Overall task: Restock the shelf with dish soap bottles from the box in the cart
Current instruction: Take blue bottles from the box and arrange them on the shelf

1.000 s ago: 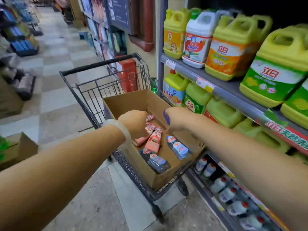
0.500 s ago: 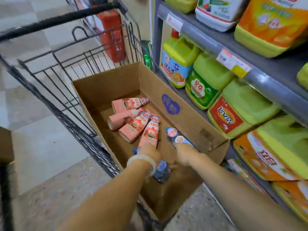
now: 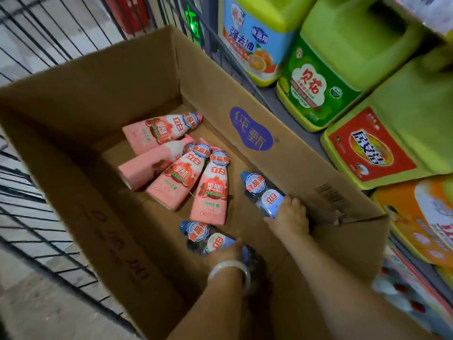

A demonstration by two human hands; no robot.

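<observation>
Shelved green jugs (image 3: 348, 60) flank the box (image 3: 306, 168); inside, each hand, left hand (image 3: 226, 253) and right hand (image 3: 289, 217), seemingly curls its fingers around a blue bottle (image 3: 262, 192).

Both hands now deep in box (image 3: 245, 99): left hand (image 3: 226, 253) and right hand (image 3: 289, 217) each grip a blue bottle.

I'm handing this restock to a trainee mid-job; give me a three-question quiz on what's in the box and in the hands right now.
1. How many pink dish soap bottles lie in the cardboard box?
2. True or false: the left hand grips a pink bottle.
3. The right hand is on: A) the clear bottle near the box's right wall, B) a green jug, C) the cart.

Key: 1. Four. 2. False: it grips the nearer clear bottle. 3. A.
</observation>
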